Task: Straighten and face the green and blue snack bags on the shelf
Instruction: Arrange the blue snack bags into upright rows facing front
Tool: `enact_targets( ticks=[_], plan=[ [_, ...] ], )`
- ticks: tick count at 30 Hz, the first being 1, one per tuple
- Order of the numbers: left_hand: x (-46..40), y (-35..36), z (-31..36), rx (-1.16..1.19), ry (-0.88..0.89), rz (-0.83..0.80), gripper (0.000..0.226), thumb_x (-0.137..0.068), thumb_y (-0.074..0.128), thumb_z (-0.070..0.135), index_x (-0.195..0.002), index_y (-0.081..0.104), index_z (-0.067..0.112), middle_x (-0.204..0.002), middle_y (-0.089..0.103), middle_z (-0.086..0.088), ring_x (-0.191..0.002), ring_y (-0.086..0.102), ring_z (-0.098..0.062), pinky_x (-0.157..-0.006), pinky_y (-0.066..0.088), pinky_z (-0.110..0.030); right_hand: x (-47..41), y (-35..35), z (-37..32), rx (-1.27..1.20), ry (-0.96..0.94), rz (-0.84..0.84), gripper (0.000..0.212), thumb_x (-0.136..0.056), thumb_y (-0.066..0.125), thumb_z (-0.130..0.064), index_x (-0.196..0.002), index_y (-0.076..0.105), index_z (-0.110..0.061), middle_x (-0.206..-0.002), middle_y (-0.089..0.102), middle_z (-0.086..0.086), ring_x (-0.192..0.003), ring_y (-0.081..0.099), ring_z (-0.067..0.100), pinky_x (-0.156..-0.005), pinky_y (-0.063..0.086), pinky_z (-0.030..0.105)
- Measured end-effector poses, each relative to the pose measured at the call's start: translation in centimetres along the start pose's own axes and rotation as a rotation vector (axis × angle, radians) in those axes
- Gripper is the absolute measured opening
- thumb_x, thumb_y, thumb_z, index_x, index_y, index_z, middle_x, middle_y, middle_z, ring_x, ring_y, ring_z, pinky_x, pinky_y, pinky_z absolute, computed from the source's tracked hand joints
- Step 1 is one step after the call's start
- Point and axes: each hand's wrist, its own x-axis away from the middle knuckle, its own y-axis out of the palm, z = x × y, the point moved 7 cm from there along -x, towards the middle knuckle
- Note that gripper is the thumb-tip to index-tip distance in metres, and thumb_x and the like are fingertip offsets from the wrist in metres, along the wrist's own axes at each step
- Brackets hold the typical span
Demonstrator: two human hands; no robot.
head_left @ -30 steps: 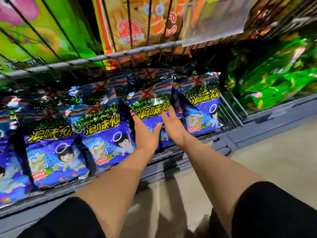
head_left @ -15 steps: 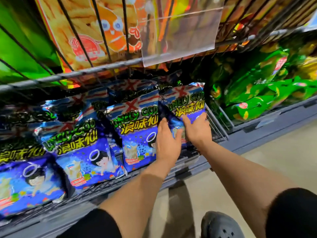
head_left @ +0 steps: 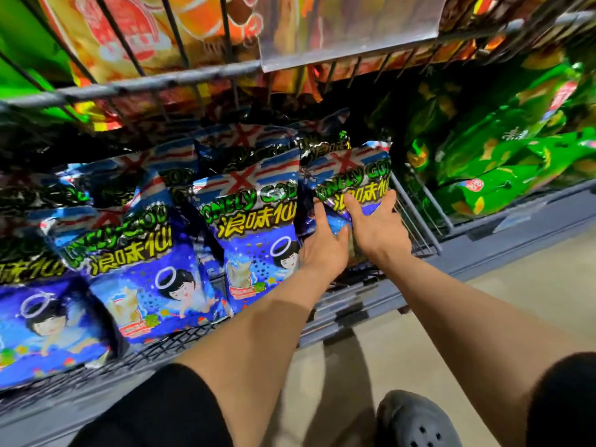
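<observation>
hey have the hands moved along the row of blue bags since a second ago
Yes. Both hands went rightward, from the blue bag second from the wire divider to the end bag beside it.

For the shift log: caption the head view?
Both hands, left hand and right hand, grip the rightmost blue snack bag.

A grey wire shelf (head_left: 225, 72) is seen across the top, its thick front rail running slightly downward to the left, with a clear plastic label holder (head_left: 348, 30) hung from it. Below, a blue-grey metal shelf edge (head_left: 516, 233) is set along the front of the lower tier, and a wire divider (head_left: 416, 217) is fixed upright on it. The floor (head_left: 532, 304) is laid in what appears to be pale beige, smooth material. The recess behind the shelves is left in deep shadow.
</observation>
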Motion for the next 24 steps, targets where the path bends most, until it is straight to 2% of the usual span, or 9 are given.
enact_targets(
  ticks=[4, 6, 8, 10, 12, 16, 18, 20, 24],
  plan=[
    [2.3, -0.4, 0.4, -0.005, 0.053, -0.004, 0.072, -0.099, 0.042, 0.025, -0.153, -0.005, 0.034, -0.115, 0.063, -0.022, -0.100, 0.061, -0.038, -0.078, 0.045, -0.039, 1.5, 0.3, -1.0, -0.052, 0.102, 0.103, 0.089, -0.088, 0.044, -0.064, -0.148, 0.012, -0.006, -0.145, 0.031, 0.024, -0.132, 0.033, 0.040, -0.103, 0.033, 0.050],
    [4.7, -3.0, 0.7, 0.061, 0.214, 0.243, 0.056, -0.097, 0.045, 0.019, -0.149, 0.026, 0.022, -0.119, 0.061, -0.014, -0.106, 0.059, -0.034, -0.085, 0.047, -0.040, 3.2, -1.3, -3.5, 0.037, -0.054, 0.377, 0.069, -0.091, 0.051, -0.050, -0.138, 0.030, -0.003, -0.136, 0.041, 0.019, -0.127, 0.036, 0.036, -0.101, 0.034, 0.048],
    [7.1, -7.0, 0.0, 0.110, 0.395, 0.595, 0.038, -0.090, 0.051, 0.017, -0.126, 0.048, 0.010, -0.114, 0.055, -0.009, -0.104, 0.054, -0.028, -0.091, 0.044, -0.042, 5.3, -2.3, -6.7, -0.007, -0.275, 0.546, 0.047, -0.091, 0.054, -0.038, -0.122, 0.044, -0.003, -0.121, 0.049, 0.015, -0.117, 0.043, 0.033, -0.096, 0.035, 0.042],
    [8.1, -10.4, -2.1, 0.094, 0.395, 0.848, 0.037, -0.084, 0.059, 0.022, -0.115, 0.049, 0.005, -0.112, 0.045, -0.011, -0.104, 0.047, -0.028, -0.093, 0.039, -0.036, 5.8, -1.3, -9.0, -0.125, -0.392, 0.494, 0.031, -0.091, 0.053, -0.033, -0.103, 0.049, -0.004, -0.104, 0.054, 0.013, -0.105, 0.048, 0.032, -0.091, 0.035, 0.038],
    [7.3, -13.1, -4.9, 0.131, 0.194, 0.934, 0.053, -0.083, 0.068, 0.029, -0.120, 0.047, -0.003, -0.118, 0.042, -0.018, -0.111, 0.042, -0.033, -0.099, 0.032, -0.036, 5.8, 0.6, -10.5, -0.247, -0.374, 0.340, 0.028, -0.093, 0.052, -0.030, -0.097, 0.052, -0.002, -0.094, 0.059, 0.015, -0.101, 0.054, 0.032, -0.087, 0.037, 0.035],
    [3.1, -14.3, -8.3, 0.417, -0.124, 0.606, 0.070, -0.077, 0.072, 0.051, -0.120, 0.053, -0.002, -0.120, 0.058, -0.021, -0.112, 0.053, -0.031, -0.100, 0.039, -0.038, 6.7, 2.7, -14.2, -0.129, -0.505, 0.267, 0.032, -0.090, 0.040, -0.009, -0.109, 0.064, 0.001, -0.096, 0.068, 0.022, -0.096, 0.064, 0.033, -0.082, 0.047, 0.032],
    [2.1, -13.8, -8.4, 0.606, -0.125, 0.517, 0.080, -0.056, 0.075, 0.064, -0.110, 0.059, 0.007, -0.112, 0.067, -0.011, -0.103, 0.062, -0.024, -0.095, 0.048, -0.039, 4.6, 5.1, -13.9, -0.111, -0.386, 0.034, 0.041, -0.095, 0.033, -0.004, -0.134, 0.045, -0.001, -0.123, 0.058, 0.026, -0.118, 0.054, 0.036, -0.095, 0.041, 0.033],
    [1.1, -13.0, -9.1, 0.743, -0.123, 0.457, 0.070, -0.054, 0.082, 0.054, -0.107, 0.059, 0.015, -0.111, 0.069, -0.006, -0.104, 0.065, -0.023, -0.096, 0.050, -0.041, 3.5, 7.0, -13.6, -0.269, -0.305, -0.169, 0.050, -0.099, 0.035, -0.006, -0.148, 0.023, -0.008, -0.148, 0.032, 0.025, -0.137, 0.034, 0.034, -0.103, 0.032, 0.028],
    [0.4, -12.2, -9.8, 0.879, -0.117, 0.271, 0.041, -0.080, 0.076, 0.029, -0.108, 0.047, 0.021, -0.108, 0.063, 0.005, -0.094, 0.060, -0.010, -0.082, 0.045, -0.025, 3.2, 8.2, -13.7, -0.627, -0.363, -0.168, 0.068, -0.094, 0.054, -0.008, -0.149, 0.015, -0.008, -0.158, 0.012, 0.010, -0.144, 0.023, 0.024, -0.117, 0.026, 0.031]
  ],
)
